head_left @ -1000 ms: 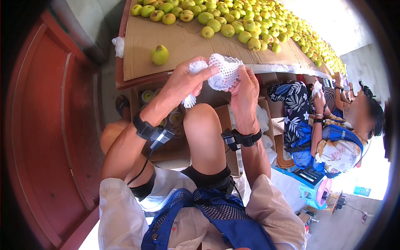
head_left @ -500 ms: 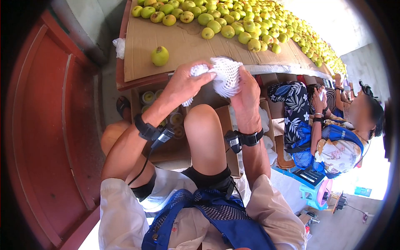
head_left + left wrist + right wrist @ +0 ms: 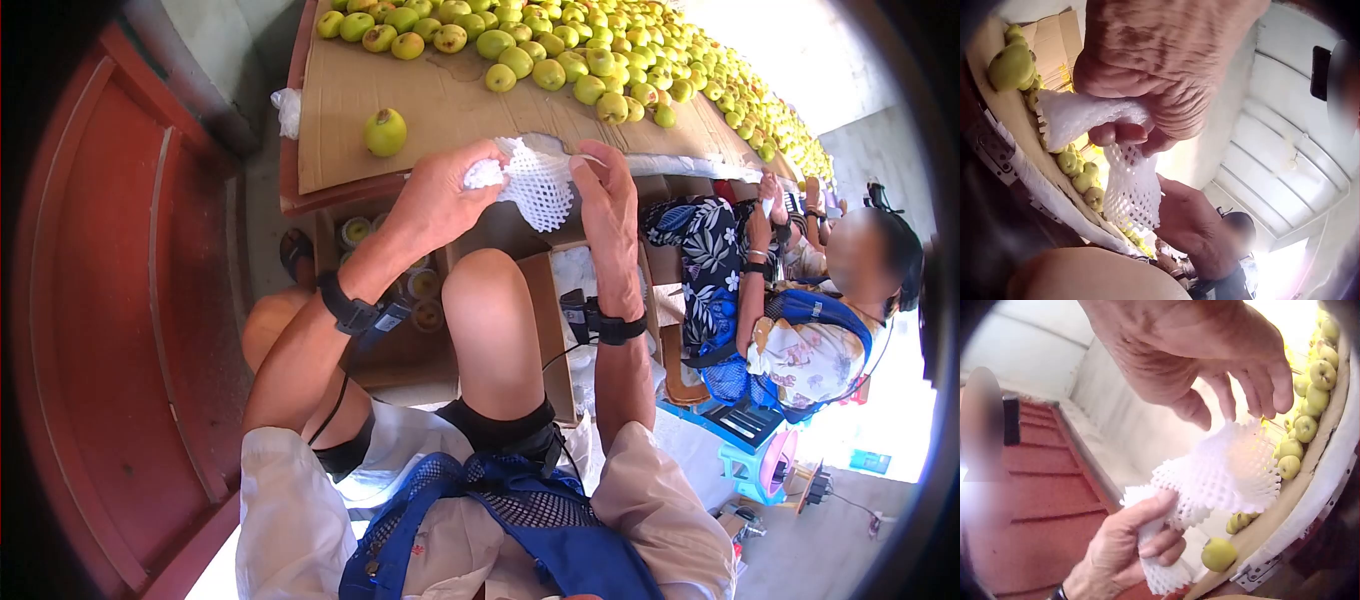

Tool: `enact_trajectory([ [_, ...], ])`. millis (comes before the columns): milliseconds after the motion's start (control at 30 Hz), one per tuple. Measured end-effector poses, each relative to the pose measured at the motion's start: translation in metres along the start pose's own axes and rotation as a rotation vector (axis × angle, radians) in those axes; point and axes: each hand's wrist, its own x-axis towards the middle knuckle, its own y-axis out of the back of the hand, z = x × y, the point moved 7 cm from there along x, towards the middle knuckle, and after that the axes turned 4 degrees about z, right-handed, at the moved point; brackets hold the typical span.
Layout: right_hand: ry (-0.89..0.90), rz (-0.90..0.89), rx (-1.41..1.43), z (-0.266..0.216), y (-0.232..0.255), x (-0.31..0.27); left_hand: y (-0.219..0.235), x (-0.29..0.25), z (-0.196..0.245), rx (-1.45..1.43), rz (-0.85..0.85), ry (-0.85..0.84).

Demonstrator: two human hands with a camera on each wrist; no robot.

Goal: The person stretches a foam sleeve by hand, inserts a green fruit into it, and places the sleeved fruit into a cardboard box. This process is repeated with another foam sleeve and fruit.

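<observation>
Pinched in the left hand [image 3: 447,195] is a bunched white foam net sleeve [image 3: 483,174]. A second, opened-out net [image 3: 540,185] extends from the same grip towards the right hand [image 3: 608,200]. In the left wrist view, the left hand [image 3: 1154,69] curls its fingers around the white foam [image 3: 1079,119], with the net [image 3: 1132,194] hanging below. Thumb and fingers of the right hand [image 3: 1197,356] are spread at the upper edge of the net [image 3: 1229,469] in the right wrist view; fingertip contact is unclear. One green apple [image 3: 385,132] sits apart on the cardboard.
Many green apples [image 3: 600,62] cover the back of the cardboard-topped table [image 3: 330,160]. Beneath the table edge, a box [image 3: 400,372] holds apples in nets, and another box [image 3: 562,345] holds white foam. Another person [image 3: 800,340] sits at the right.
The right hand has shifted slightly outward, its fingers spreading from the net they held. The net now hangs wider and flatter from the left hand, which keeps its grip.
</observation>
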Motion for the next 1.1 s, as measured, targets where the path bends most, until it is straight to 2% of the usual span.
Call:
enact_trajectory([
  [67, 0.117, -0.168, 0.035, -0.009, -0.003, -0.001, -0.001, -0.002, 0.001, 0.065, -0.041, -0.026],
  [167, -0.04, -0.431, 0.127, -0.032, -0.004, -0.016, 0.001, -0.006, 0.01, 0.058, -0.039, -0.145],
  [267, -0.024, -0.553, 0.07, -0.033, -0.001, -0.009, 0.003, -0.008, 0.023, 0.111, -0.079, -0.197],
  [467, 0.044, -0.717, 0.051, -0.029, -0.016, -0.002, 0.004, -0.014, 0.039, 0.094, -0.118, -0.334],
  [567, -0.12, -0.807, 0.103, -0.03, -0.021, -0.01, 0.004, -0.015, 0.041, 0.123, -0.126, -0.358],
  [667, -0.198, -0.719, 0.171, -0.013, -0.021, -0.002, 0.01, -0.01, 0.04, 0.117, -0.049, -0.387],
  [767, -0.184, -0.602, 0.381, -0.028, -0.021, -0.004, 0.022, -0.007, 0.041, 0.038, 0.188, -0.313],
  [867, -0.188, -0.525, 0.463, -0.022, -0.023, 0.003, 0.024, 0.003, 0.023, -0.155, 0.214, -0.165],
  [967, -0.192, -0.534, 0.495, -0.02, -0.032, 0.003, 0.011, 0.002, 0.009, -0.24, -0.043, 0.274],
  [1100, -0.182, -0.495, 0.502, -0.02, -0.047, 0.0, 0.006, 0.003, -0.006, -0.307, -0.011, 0.344],
])
